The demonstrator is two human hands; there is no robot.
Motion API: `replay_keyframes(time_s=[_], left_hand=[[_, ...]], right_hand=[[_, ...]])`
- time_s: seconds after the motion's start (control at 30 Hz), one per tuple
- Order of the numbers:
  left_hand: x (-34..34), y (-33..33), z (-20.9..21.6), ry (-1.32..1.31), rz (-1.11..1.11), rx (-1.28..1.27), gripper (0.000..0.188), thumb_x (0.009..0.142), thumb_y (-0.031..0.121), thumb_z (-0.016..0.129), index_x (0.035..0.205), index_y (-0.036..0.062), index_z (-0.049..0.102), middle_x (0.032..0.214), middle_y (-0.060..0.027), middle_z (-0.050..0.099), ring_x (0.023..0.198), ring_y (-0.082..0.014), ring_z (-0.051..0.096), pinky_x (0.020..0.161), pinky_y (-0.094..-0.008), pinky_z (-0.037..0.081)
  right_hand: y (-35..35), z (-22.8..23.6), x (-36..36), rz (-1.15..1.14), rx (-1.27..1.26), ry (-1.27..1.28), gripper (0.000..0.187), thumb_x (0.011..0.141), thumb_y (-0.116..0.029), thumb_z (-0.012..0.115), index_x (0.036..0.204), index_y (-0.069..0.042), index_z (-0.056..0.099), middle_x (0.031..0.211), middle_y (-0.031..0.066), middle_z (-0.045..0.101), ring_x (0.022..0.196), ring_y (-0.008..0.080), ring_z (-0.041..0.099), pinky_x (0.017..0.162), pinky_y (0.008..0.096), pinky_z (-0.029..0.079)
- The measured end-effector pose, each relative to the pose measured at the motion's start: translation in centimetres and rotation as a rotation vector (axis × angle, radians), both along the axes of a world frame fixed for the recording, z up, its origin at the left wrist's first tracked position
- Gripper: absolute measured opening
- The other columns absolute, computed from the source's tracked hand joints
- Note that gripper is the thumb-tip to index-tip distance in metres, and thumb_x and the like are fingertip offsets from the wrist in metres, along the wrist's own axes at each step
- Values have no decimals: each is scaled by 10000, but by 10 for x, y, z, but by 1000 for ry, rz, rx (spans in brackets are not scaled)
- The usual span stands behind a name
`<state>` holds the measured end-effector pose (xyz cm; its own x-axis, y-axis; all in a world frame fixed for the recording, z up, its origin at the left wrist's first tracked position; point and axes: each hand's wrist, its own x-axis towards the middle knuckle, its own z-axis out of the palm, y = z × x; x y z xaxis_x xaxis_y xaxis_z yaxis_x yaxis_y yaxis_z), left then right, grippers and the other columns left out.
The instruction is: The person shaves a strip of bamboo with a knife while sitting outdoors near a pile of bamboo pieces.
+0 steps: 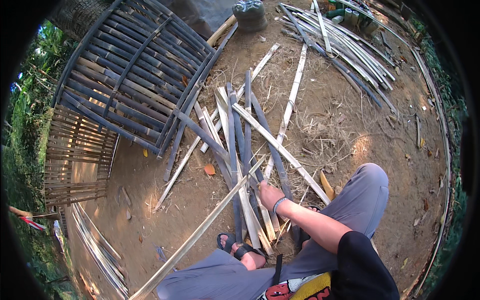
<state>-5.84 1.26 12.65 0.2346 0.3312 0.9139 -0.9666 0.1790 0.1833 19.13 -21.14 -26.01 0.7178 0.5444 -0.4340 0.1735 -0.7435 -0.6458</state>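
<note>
My right hand (271, 196), a bracelet on its wrist, is closed over the pile of bamboo strips between my feet. A dark narrow shape shows at its fingertips; I cannot make out whether it is a tool or part of the bamboo. Just beyond the fingers is the far end of a long pale bamboo strip (200, 230), which slants down to the lower left across my left knee. Beneath lie dark-skinned bamboo slats (233, 135) and pale split ones (282, 152), crossing each other on the ground. My left hand is out of view.
A dark bamboo slatted frame (135, 65) stands at the upper left, with a lighter slatted panel (80, 155) below it. More strips lie in bundles at the far right (345, 47) and lower left (100, 250). Shavings (325, 135) litter the dirt. A sack-like container (250, 16) stands at the back.
</note>
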Motion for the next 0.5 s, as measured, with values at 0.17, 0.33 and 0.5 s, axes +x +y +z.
replay_keyframes(time_s=[0.17, 0.33, 0.5], left_hand=[[5, -3, 0, -19, 7, 21, 334, 914, 344, 555, 669, 130, 476, 464, 67, 424, 331, -18, 354, 317, -176, 341], [5, -9, 0, -6, -35, -13, 355, 914, 324, 561, 648, 112, 459, 466, 63, 436, 325, -17, 349, 321, -173, 352], [-2, -8, 1, 18, -119, 14, 303, 896, 287, 578, 679, 106, 467, 471, 58, 435, 335, -26, 359, 321, -180, 347]], right_hand=[[-4, -34, -1, -45, -26, -28, 216, 869, -82, 405, 971, 94, 477, 835, 320, 624, 812, 454, 635, 749, 494, 512], [-6, -29, 18, -115, -86, -1, 274, 884, -70, 375, 1076, 100, 471, 913, 305, 632, 871, 426, 644, 783, 467, 526], [10, -9, 20, 53, -80, -50, 232, 878, -78, 433, 1027, 79, 515, 904, 262, 650, 891, 408, 652, 783, 438, 535]])
